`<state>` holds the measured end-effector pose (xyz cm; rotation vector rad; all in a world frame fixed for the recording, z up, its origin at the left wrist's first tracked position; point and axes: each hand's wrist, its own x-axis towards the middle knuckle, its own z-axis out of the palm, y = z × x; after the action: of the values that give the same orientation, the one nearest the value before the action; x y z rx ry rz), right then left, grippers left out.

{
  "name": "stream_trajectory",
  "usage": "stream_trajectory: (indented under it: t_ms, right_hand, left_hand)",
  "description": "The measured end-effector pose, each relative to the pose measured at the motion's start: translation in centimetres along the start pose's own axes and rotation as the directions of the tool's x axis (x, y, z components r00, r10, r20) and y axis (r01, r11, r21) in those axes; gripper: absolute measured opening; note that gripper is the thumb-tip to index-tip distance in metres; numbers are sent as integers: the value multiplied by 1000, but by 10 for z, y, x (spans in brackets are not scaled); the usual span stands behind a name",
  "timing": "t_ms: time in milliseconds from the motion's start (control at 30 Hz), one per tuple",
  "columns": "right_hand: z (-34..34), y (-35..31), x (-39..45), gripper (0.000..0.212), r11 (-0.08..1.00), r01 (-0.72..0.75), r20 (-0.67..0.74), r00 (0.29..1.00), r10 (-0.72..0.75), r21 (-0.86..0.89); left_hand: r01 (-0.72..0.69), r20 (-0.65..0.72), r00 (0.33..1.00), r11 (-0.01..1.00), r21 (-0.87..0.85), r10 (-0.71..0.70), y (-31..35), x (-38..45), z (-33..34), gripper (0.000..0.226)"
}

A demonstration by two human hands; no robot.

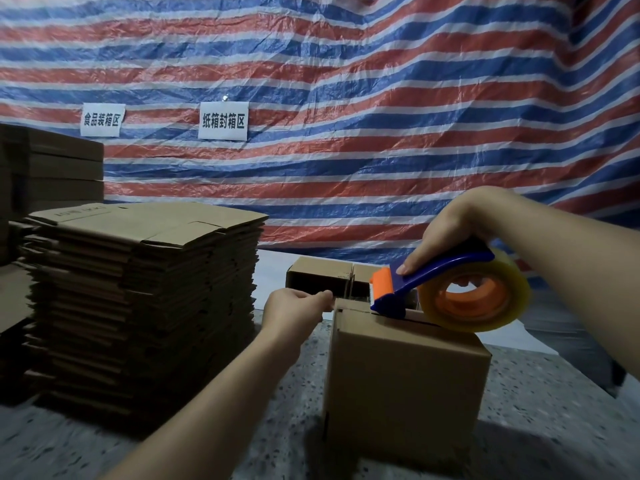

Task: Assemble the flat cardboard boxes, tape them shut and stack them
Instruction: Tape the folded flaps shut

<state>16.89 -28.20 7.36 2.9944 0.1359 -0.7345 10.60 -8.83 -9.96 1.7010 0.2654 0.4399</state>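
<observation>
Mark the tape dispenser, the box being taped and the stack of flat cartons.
tape dispenser [429, 275]: head view, on its blue handle.
box being taped [405, 386]: head view, on its front wall.
stack of flat cartons [145, 223]: head view, on the top sheet.

Single head-worn view, forward and slightly down, close over the hands and floor.

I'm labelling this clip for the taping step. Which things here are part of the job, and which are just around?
In the job:
box
tape dispenser, gripped by right hand
left hand, pinching at the box's far edge
flat boxes

Just around:
striped tarp
two paper signs
open box behind
</observation>
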Motion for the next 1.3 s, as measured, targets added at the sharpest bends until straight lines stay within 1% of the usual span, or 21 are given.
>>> stream_trajectory:
  t_ms: [100, 233, 433, 600, 733, 800, 867, 967, 1000, 1033, 1067, 1100, 1133, 1167, 1200, 1233, 1267, 1300]
  right_hand:
    - [-1, -3, 0, 78, 1000, -3, 17, 1000, 3, -17]
    - [-1, -5, 0, 77, 1000, -7, 30, 1000, 7, -23]
    - [0, -5, 0, 64, 1000, -18, 27, 999, 18, -15]
    - [1, -7, 1, 67, 1000, -16, 25, 1000, 17, -21]
    - [1, -8, 2, 72, 1000, -3, 27, 1000, 4, -21]
    - [1, -7, 2, 74, 999, 4, 33, 999, -3, -33]
    - [1, -8, 2, 72, 999, 5, 31, 999, -4, -36]
    - [1, -8, 3, 64, 999, -5, 24, 1000, 6, -37]
    - [1, -8, 3, 63, 999, -9, 21, 1000, 10, -36]
    - [1, -9, 3, 63, 999, -13, 19, 1000, 13, -35]
    - [1, -9, 2, 63, 999, -15, 20, 1000, 15, -34]
    - [2, -9, 3, 64, 999, -14, 24, 1000, 15, -34]
    - [2, -8, 3, 64, 999, -13, 27, 1000, 14, -32]
    - [2, -8, 3, 63, 999, -11, 27, 1000, 12, -30]
    - [2, -8, 3, 62, 1000, -9, 27, 1000, 10, -27]
    - [1, -8, 3, 62, 1000, -7, 29, 1000, 7, -24]
    - [1, -9, 3, 62, 1000, -5, 32, 999, 6, -22]
    - [2, -9, 3, 62, 1000, -6, 34, 999, 6, -23]
  left_hand:
    - [4, -7, 1000, 1000, 15, -3, -6, 1, 1, 28]
    - [4, -18, 1000, 1000, 1, -4, -12, 3, 3, 33]
    - [13, 7, 1000, 1000, -19, -13, -17, 0, 4, 27]
    - [149, 141, 980, 988, -40, -142, -22, -6, 10, 34]
    - [254, 186, 953, 965, -62, -239, -26, -6, 14, 35]
    - [274, 196, 948, 957, -94, -252, -30, -4, 18, 37]
    - [286, 212, 943, 951, -115, -258, -34, -5, 19, 44]
    - [355, 295, 904, 927, -120, -308, -50, -9, 16, 73]
    - [363, 313, 895, 926, -102, -317, -56, -11, 15, 76]
    - [330, 293, 909, 941, -79, -295, -61, -12, 14, 70]
    - [262, 237, 941, 963, -60, -242, -62, -12, 12, 61]
    - [169, 163, 974, 983, -66, -156, -60, -12, 10, 55]
    - [66, 97, 994, 993, -102, -56, -55, -12, 7, 57]
    - [-27, 73, 997, 990, -137, 37, -48, -11, 6, 64]
    - [-102, 110, 987, 984, -144, 118, -40, -10, 5, 79]
    - [-168, 197, 962, 979, -111, 187, -32, -10, 5, 98]
    - [-225, 301, 926, 973, -48, 228, -26, -11, 7, 113]
    - [-268, 400, 884, 963, 8, 243, -22, -12, 9, 122]
